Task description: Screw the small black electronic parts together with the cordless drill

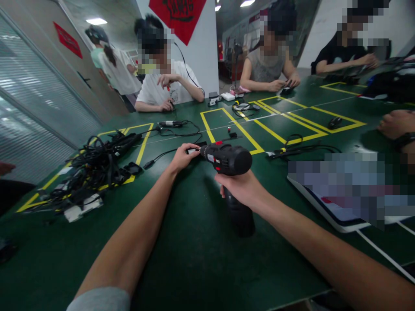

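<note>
A black cordless drill [228, 159] with a red tab on top stands tilted, its chuck pointing left and its grip running down toward the green table [197, 259]. My right hand [241, 188] is wrapped around the drill just below the body, at the top of the grip. My left hand [183, 157] reaches the drill's nose, its fingers pinching a small black-and-white piece [193, 151] beside the chuck. That piece is partly hidden by my fingers, so I cannot tell exactly what it is.
A heap of black cables [97, 166] and white adapters lies to my left. Yellow tape rectangles [231, 129] mark the table, with loose cables and a mouse [335, 123] on it. A tablet [337, 194] lies to my right. Several seated people work around the table.
</note>
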A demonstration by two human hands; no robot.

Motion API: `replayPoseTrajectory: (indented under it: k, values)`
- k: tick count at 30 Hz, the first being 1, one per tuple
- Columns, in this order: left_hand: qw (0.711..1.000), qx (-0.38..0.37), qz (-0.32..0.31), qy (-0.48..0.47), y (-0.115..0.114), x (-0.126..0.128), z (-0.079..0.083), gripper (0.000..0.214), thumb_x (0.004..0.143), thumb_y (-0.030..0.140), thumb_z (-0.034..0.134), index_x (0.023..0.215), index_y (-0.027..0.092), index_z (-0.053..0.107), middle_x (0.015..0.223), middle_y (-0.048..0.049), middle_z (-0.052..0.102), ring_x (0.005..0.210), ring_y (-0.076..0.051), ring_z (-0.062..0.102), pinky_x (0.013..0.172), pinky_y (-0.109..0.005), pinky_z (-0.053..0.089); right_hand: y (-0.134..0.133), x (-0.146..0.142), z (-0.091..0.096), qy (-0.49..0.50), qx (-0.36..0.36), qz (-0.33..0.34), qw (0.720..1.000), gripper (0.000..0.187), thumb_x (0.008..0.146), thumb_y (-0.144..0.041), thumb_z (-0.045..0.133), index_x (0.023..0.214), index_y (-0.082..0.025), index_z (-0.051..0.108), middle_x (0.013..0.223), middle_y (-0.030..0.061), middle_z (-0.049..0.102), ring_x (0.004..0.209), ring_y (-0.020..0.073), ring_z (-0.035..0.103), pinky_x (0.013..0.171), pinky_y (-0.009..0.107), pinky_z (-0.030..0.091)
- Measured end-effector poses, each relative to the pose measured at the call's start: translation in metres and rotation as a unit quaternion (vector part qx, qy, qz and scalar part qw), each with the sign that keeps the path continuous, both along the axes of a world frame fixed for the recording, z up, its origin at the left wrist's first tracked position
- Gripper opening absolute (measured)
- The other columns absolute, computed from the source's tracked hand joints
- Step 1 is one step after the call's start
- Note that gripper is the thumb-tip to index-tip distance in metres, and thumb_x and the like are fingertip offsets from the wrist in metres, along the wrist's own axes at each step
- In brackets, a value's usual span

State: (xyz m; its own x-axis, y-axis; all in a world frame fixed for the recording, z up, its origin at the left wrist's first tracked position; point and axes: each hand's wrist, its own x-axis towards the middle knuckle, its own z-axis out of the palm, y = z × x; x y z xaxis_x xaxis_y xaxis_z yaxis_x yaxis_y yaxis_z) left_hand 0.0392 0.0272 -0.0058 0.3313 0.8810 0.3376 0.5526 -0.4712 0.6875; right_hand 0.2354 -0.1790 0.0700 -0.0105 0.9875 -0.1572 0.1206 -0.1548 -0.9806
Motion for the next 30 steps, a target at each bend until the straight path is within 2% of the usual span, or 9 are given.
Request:
replayPoseTrajectory:
  k: [1,2,5,8,13,17,21,25,30]
  values:
    - [1.000,-0.002,0.000,-0.001,0.000,0.000,0.000,0.034,0.074,0.038,0.068,0.103,0.019,0.071,0.112,-0.0064,0.068,0.104,-0.023,0.058,0.102,-0.038,0.043,0.000,0.002,0.001,0.015,-0.007,0.010,1.000,0.006,0.074,-0.019,0.066,0.071,-0.016,0.061,0.055,0.0017,0.060,0.051,0.0157,0.058,0.053,0.030,0.046]
    - [1.000,-0.004,0.000,-0.003,0.000,-0.001,-0.001,0.035,0.075,0.038,0.067,0.103,0.019,0.071,0.112,-0.0064,0.068,0.104,-0.023,0.058,0.102,-0.038,0.043,0.000,0.004,0.002,0.032,-0.019,0.024,0.999,0.010,0.073,-0.020,0.070,0.079,-0.016,0.063,0.060,0.0020,0.062,0.054,0.0163,0.061,0.054,0.030,0.047]
    - [1.000,-0.017,0.000,-0.015,0.001,-0.002,-0.001,0.037,0.074,0.037,0.067,0.106,0.019,0.071,0.112,-0.0061,0.068,0.104,-0.022,0.059,0.102,-0.037,0.043,0.000,0.011,0.002,0.090,-0.085,0.101,0.987,0.033,0.067,-0.024,0.079,0.095,-0.017,0.063,0.076,0.0046,0.069,0.064,0.0193,0.067,0.059,0.031,0.051]
    - [0.999,-0.035,0.007,-0.020,0.002,-0.002,-0.002,0.039,0.074,0.037,0.068,0.108,0.019,0.071,0.112,-0.0063,0.068,0.103,-0.022,0.059,0.101,-0.037,0.044,0.000,0.014,-0.002,0.144,-0.112,0.162,0.970,0.032,0.068,-0.026,0.077,0.094,-0.017,0.061,0.071,0.0035,0.069,0.059,0.0186,0.065,0.058,0.031,0.052]
    - [0.999,-0.042,0.016,-0.028,0.002,-0.003,0.000,0.039,0.072,0.038,0.071,0.106,0.019,0.072,0.116,-0.0073,0.068,0.107,-0.024,0.060,0.103,-0.038,0.044,0.000,0.007,-0.006,0.157,-0.076,0.118,0.978,0.011,0.070,-0.018,0.063,0.080,-0.018,0.059,0.052,-0.0025,0.058,0.044,0.0149,0.055,0.048,0.027,0.045]
    - [0.998,-0.049,0.012,-0.040,0.007,-0.006,-0.001,0.042,0.071,0.041,0.072,0.107,0.020,0.073,0.117,-0.0080,0.068,0.110,-0.026,0.060,0.105,-0.039,0.043,0.001,0.002,-0.007,0.174,-0.082,0.087,0.978,0.013,0.067,-0.017,0.060,0.080,-0.018,0.058,0.050,-0.0017,0.057,0.043,0.0158,0.054,0.046,0.028,0.044]
    - [0.997,-0.063,0.018,-0.046,0.014,-0.011,-0.005,0.044,0.071,0.043,0.072,0.109,0.020,0.073,0.111,-0.0082,0.070,0.103,-0.025,0.062,0.102,-0.039,0.045,0.005,-0.003,-0.009,0.180,-0.071,0.095,0.977,0.013,0.066,-0.017,0.060,0.079,-0.018,0.058,0.050,-0.0016,0.058,0.043,0.0155,0.054,0.047,0.028,0.045]
    - [0.995,-0.070,0.026,-0.059,0.018,-0.013,-0.009,0.047,0.070,0.043,0.072,0.111,0.020,0.072,0.107,-0.0081,0.071,0.099,-0.024,0.063,0.100,-0.039,0.047,0.008,-0.007,-0.008,0.171,-0.073,0.094,0.978,0.004,0.066,-0.017,0.059,0.068,-0.018,0.057,0.050,0.0001,0.057,0.044,0.0151,0.054,0.047,0.028,0.045]
    - [0.994,-0.075,0.017,-0.073,0.018,-0.013,-0.008,0.046,0.068,0.041,0.073,0.109,0.019,0.072,0.113,-0.0085,0.070,0.106,-0.024,0.063,0.103,-0.039,0.045,0.007,-0.005,-0.009,0.166,-0.067,0.095,0.979,0.007,0.067,-0.018,0.059,0.061,-0.018,0.054,0.050,0.0012,0.057,0.043,0.0146,0.054,0.047,0.028,0.044]
